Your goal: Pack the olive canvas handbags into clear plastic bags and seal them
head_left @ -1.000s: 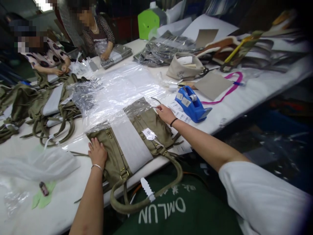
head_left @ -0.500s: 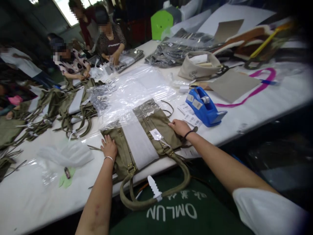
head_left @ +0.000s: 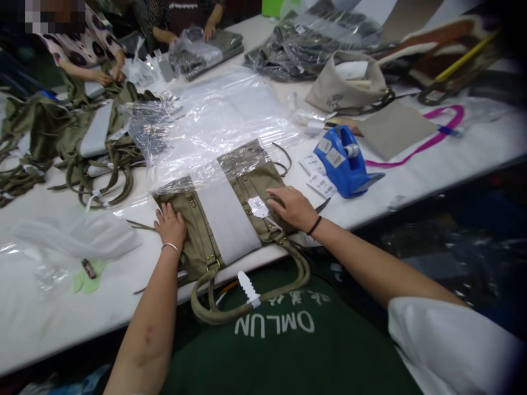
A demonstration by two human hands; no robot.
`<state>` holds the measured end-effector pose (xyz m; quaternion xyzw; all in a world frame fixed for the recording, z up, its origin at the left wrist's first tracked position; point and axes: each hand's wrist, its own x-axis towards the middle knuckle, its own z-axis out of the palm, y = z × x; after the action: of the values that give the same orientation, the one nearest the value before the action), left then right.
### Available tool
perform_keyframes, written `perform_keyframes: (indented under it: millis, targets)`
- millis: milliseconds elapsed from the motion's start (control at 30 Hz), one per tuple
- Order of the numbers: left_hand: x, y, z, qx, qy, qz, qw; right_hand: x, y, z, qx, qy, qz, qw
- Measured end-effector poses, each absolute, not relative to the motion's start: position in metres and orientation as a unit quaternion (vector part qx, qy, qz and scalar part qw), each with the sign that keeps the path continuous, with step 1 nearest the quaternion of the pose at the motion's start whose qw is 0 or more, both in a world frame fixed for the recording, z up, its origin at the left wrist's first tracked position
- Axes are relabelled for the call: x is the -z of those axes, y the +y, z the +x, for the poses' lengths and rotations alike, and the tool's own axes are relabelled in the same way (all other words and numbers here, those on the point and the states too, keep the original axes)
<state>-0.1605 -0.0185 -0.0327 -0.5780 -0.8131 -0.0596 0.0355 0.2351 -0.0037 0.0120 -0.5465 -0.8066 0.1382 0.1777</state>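
Observation:
An olive green bag (head_left: 197,230) lies flat at the near table edge, its far end inside a clear plastic sleeve (head_left: 185,148). White paper (head_left: 230,219) is wrapped across its middle, and its handles (head_left: 300,269) hang over the edge. My left hand (head_left: 170,226) lies on the bag's left side, fingers spread. On the right side, my right hand (head_left: 293,207) rests beside the white tag (head_left: 258,207), fingers apart and slightly bent, gripping nothing that shows.
A blue tape dispenser (head_left: 348,164) stands right of the bag, by label sheets (head_left: 321,178). More olive bags (head_left: 94,131) lie at left. A beige pouch (head_left: 348,85) sits farther back. People work across the table (head_left: 263,27).
My right hand has moved inward over the bag, nearer the tag, and its fingers have opened. The left hand remains on the bag's left side. The view has tilted down.

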Motion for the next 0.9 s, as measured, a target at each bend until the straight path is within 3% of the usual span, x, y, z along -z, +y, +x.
perform_keyframes:
  millis: [200,333,533,633,733,900]
  targets:
    - [0.032,-0.019,-0.162,0.102,-0.806,-0.583,0.022,-0.028,-0.007,0.211,-0.168,-0.835,-0.511,0.117]
    - [0.036,-0.017,-0.167,0.132,-0.801,-0.583,0.005,-0.034,-0.012,0.255,-0.280,-0.794,-0.503,0.195]
    - [0.043,-0.016,-0.171,0.158,-0.789,-0.594,0.006,-0.010,-0.096,0.336,-0.223,-0.810,-0.519,0.158]
    - [0.043,-0.017,-0.171,0.151,-0.791,-0.593,0.010,0.010,-0.123,0.346,-0.208,-0.804,-0.520,0.198]
    - [0.040,-0.017,-0.170,0.137,-0.795,-0.590,0.013,0.005,-0.116,0.347,-0.229,-0.763,-0.549,0.252]
    - [0.040,-0.015,-0.170,0.130,-0.802,-0.583,0.015,-0.042,-0.051,0.331,-0.273,-0.706,-0.594,0.272]
